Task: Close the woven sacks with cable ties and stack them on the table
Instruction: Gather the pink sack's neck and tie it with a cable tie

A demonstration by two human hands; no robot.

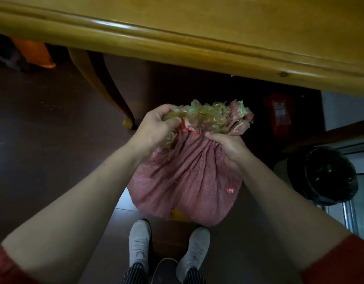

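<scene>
A full pink woven sack (187, 181) stands on the dark floor in front of my feet, below the edge of the yellow wooden table (197, 37). Its mouth is bunched into a ruffle with a yellowish clear liner (214, 115) sticking out. My left hand (156, 128) grips the gathered mouth on the left side. My right hand (228, 148) grips the gathered neck on the right, just under the ruffle. No cable tie is visible.
A curved table leg (107, 89) stands to the left of the sack. A bin lined with a black bag (322, 177) sits at the right. A red sack (279, 113) lies under the table; an orange one (37, 52) is far left.
</scene>
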